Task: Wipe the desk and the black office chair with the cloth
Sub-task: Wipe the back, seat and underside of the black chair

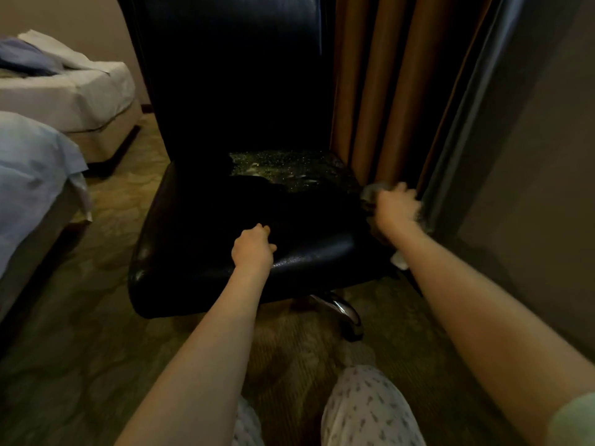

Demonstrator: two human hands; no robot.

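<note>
Right hand (397, 207) bunched around cloth (369, 193), kinda blurry, at right edge of black chair (225, 204) seat, beside curtain (386, 91). Left hand (253, 249) on seat front, fingers curled, can't tell if actually gripping.

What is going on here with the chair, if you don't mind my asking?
A person is wiping the black office chair. Their right-hand grip holds the cloth at the seat's right edge, beside the curtain. It is blurred, so probably mid-stroke. Their left-hand grip rests on the front of the seat, fingers loosely curled. The desk is not in view.
</note>
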